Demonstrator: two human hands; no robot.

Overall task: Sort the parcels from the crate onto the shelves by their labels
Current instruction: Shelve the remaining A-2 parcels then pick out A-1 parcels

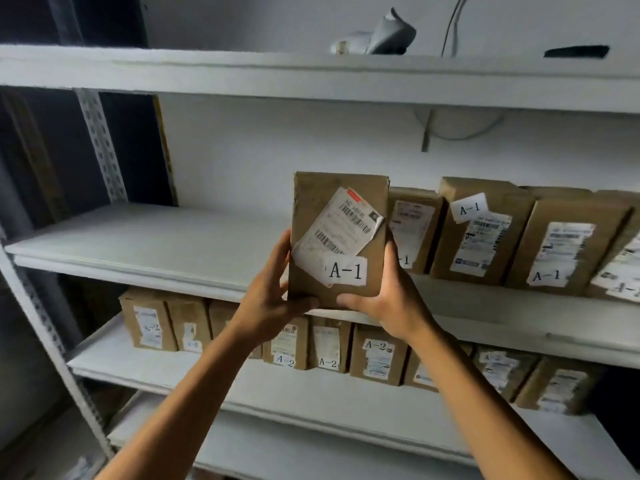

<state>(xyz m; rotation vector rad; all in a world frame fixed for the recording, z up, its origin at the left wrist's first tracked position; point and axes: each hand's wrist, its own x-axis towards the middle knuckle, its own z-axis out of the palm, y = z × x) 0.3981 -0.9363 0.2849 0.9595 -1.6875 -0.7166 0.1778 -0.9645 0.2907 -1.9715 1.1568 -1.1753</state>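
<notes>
Both forearms reach up from the bottom of the view, and an upright brown parcel [337, 237] is held between the two hands in front of the middle shelf [138, 244]. Its lower left edge is gripped by the left hand [273, 299], with the thumb laid along the bottom of the front face; its lower right corner is gripped by the right hand [388, 296] in the same way. A crooked shipping label and a white tag marked A-1 [346, 270] are seen on the parcel's front. Just behind and to the right, a row of A-1 parcels [485, 230] is stood upright on the middle shelf, whose left part is bare. On the shelf below [114, 368], a row of parcels tagged A-2 [377, 355] is lined up. On the top shelf [173, 69], a pale crumpled object [381, 38] and a dark flat item [576, 51] are seen, too unclear to be named.
</notes>
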